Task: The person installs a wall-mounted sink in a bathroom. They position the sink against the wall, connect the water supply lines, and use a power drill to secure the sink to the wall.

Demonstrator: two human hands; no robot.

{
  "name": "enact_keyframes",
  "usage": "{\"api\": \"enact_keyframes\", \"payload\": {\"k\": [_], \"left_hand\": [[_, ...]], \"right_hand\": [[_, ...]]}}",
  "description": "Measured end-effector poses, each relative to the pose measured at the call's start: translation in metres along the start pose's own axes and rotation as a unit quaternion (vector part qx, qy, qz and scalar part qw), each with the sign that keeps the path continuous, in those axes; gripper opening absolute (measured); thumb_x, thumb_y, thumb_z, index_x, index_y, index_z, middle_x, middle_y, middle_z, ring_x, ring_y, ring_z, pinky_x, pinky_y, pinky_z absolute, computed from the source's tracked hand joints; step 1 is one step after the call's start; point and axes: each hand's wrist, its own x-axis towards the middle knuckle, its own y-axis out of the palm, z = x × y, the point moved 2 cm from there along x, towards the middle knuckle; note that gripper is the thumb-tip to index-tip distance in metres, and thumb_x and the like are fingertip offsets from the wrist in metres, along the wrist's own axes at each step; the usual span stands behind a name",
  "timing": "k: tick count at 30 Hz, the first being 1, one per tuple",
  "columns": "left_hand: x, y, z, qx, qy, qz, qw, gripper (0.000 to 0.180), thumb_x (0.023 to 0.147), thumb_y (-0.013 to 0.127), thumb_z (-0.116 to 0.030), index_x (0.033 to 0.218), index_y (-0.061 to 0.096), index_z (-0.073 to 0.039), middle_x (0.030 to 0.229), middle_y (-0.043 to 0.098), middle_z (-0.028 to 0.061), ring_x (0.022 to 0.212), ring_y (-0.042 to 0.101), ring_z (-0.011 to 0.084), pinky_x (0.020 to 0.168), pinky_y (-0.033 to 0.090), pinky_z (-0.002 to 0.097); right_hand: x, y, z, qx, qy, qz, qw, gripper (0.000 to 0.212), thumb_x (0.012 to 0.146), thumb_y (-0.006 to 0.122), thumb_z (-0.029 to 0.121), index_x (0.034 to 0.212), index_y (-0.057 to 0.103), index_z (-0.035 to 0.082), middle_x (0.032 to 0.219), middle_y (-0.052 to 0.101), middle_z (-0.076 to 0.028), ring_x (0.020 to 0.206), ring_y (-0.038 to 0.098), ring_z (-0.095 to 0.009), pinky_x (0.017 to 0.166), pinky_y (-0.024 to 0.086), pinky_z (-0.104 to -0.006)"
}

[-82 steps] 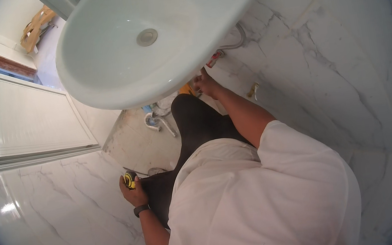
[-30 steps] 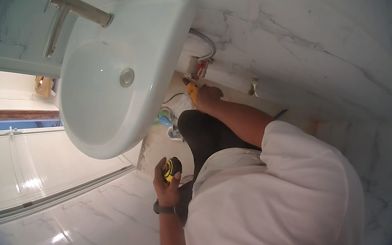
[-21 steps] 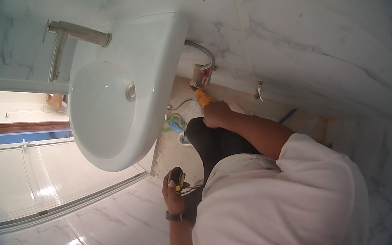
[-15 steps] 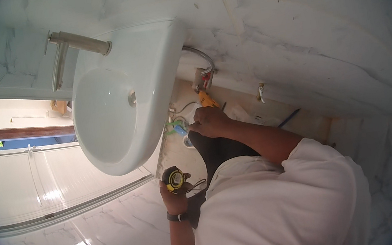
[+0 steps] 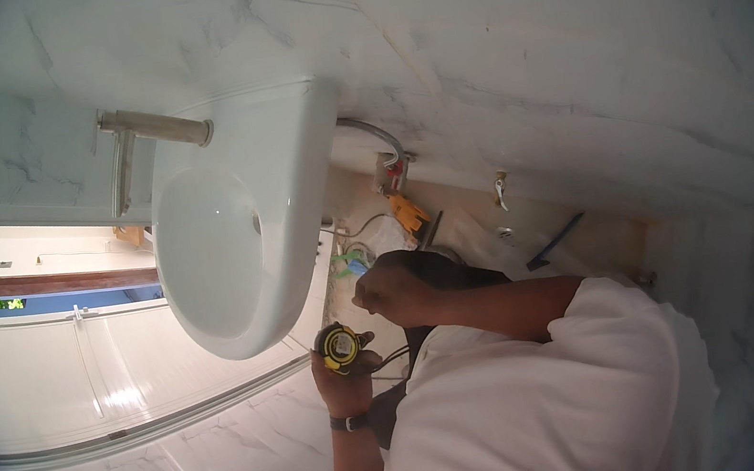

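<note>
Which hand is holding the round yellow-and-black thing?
The left hand, with a dark wristband, holds that tape measure; the right hand wears no band.

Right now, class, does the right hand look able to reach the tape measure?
Probably yes: the right hand is near the tape measure, and nothing visible blocks the gap, though the left hand holds it.

The right hand [image 5: 393, 296] has let go of the orange tool [image 5: 409, 216] and drawn back over the thigh, fingers curled, so that the tool now lies bare at about half past twelve from it. The left hand [image 5: 346, 392] has turned the yellow-and-black tape measure [image 5: 342, 345] face up, now at eight o'clock from the right. A blue bar [image 5: 559, 240], earlier hidden, shows toward three o'clock.
</note>
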Motion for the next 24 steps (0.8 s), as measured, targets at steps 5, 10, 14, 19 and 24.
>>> {"api": "enact_keyframes", "payload": {"k": [5, 10, 14, 19, 24], "left_hand": [[0.001, 0.0, 0.002, 0.083, 0.03, -0.054, 0.995, 0.056, 0.102, 0.043, -0.053, 0.135, 0.056, -0.009, 0.119, 0.069, 0.0155, 0.104, 0.069, 0.0388, 0.073, 0.06, 0.0481], [-0.002, 0.003, -0.001, 0.004, 0.014, -0.067, 0.998, 0.033, 0.105, 0.045, -0.029, 0.128, 0.056, -0.008, 0.115, 0.064, 0.01, 0.101, 0.068, 0.029, 0.069, 0.059, 0.0393], [-0.006, -0.009, 0.005, 0.088, 0.02, -0.143, 0.986, 0.037, 0.107, 0.046, -0.034, 0.137, 0.054, -0.013, 0.121, 0.063, 0.0074, 0.107, 0.066, 0.0249, 0.082, 0.058, 0.04], [-0.012, -0.039, 0.014, 0.369, -0.009, -0.239, 0.898, 0.043, 0.106, 0.047, -0.044, 0.136, 0.055, -0.014, 0.118, 0.065, 0.0071, 0.11, 0.065, 0.0225, 0.086, 0.055, 0.0374], [-0.024, -0.05, 0.03, 0.446, 0.017, -0.217, 0.868, 0.054, 0.104, 0.059, -0.028, 0.146, 0.04, -0.002, 0.13, 0.058, 0.0133, 0.119, 0.058, 0.0233, 0.096, 0.05, 0.0334]], "right_hand": [[-0.01, 0.027, -0.006, 0.075, -0.013, -0.028, 0.997, 0.061, 0.1, 0.06, 0.032, 0.153, 0.04, 0.01, 0.149, 0.044, -0.02, 0.122, 0.058, -0.033, 0.104, 0.048, -0.0416], [-0.001, 0.054, -0.001, 0.129, 0.114, 0.093, 0.981, 0.095, 0.098, 0.056, 0.056, 0.162, 0.01, 0.003, 0.162, 0.022, -0.03, 0.15, 0.03, -0.04, 0.122, 0.029, -0.0426], [0.008, 0.091, 0.0, 0.276, 0.244, 0.194, 0.909, 0.119, 0.092, 0.053, 0.072, 0.159, -0.012, -0.002, 0.165, 0.008, -0.032, 0.154, 0.017, -0.039, 0.124, 0.023, -0.0421], [0.017, 0.131, -0.018, 0.352, 0.331, 0.287, 0.827, 0.126, 0.084, 0.051, 0.085, 0.16, -0.022, 0.015, 0.169, 0.005, -0.021, 0.156, 0.011, -0.032, 0.118, 0.024, -0.0648], [0.009, 0.152, -0.046, 0.494, 0.367, 0.336, 0.714, 0.105, 0.09, 0.05, 0.078, 0.161, 0.0, 0.019, 0.16, 0.023, -0.017, 0.143, 0.034, -0.037, 0.108, 0.04, -0.0617]]}}
